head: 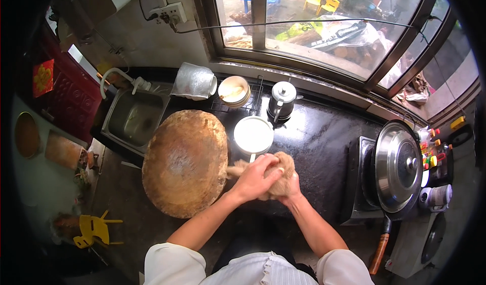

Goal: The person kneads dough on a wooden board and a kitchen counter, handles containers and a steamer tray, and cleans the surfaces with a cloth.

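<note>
A bunched tan cloth (283, 171) is held between my two hands above the front of the black countertop (315, 152). My left hand (260, 176) lies over it from the left, fingers curled on its top. At its right side my right hand (291, 188) grips it, its fingers mostly hidden behind the cloth. One end of the cloth reaches left to the edge of a large round wooden chopping board (186, 163). Just beyond my hands stands a white pot with a handle (253, 133), its inside washed out by glare.
A steel sink (134, 114) with a faucet (121, 80) is at the left. Stacked bowls (234, 91) stand on a wire rack, beside a kettle (281, 100). On the right, a lidded wok (398, 167) sits on a stove (360, 186), its wooden handle (379, 252) pointing towards me.
</note>
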{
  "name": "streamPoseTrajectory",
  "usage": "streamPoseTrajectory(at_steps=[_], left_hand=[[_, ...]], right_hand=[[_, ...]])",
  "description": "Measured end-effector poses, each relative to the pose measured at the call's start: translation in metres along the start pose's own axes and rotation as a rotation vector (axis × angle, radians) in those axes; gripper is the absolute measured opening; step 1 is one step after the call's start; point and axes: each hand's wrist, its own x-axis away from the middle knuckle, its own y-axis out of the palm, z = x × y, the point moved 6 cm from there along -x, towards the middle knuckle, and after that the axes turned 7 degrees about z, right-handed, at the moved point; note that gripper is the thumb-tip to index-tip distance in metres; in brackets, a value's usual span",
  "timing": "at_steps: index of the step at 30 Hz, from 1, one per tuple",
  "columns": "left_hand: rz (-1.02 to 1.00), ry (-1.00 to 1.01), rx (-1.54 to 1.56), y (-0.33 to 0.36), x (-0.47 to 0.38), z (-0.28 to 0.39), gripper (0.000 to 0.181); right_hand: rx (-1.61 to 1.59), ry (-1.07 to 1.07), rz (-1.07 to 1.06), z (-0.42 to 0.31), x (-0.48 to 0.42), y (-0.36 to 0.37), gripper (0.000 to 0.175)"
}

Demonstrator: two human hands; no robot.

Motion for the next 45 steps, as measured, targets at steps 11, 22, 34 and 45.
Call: streamPoseTrajectory(at_steps=[11, 22, 34, 45], left_hand=[[-0.058, -0.232, -0.686, -0.029, -0.059, -0.109, 0.115], [0.155, -0.189, -0.586, -0.026, -0.052, -0.105, 0.109], [0.115, -0.130, -0.654, -0.023, -0.049, -0.107, 0.121], [0.200, -0.099, -0.679, -0.007, -0.044, -0.101, 0.116]], right_hand=[[0.634, -0.796, 0.075, -0.083, -0.048, 0.061, 0.039], [1.526, -1.299, -0.218, -0.052, -0.074, 0.103, 0.021], [0.657, -0.264, -0.099, -0.093, -0.097, 0.006, 0.035], [1.878, -0.876, 0.174, 0.012, -0.039, -0.053, 0.048]])
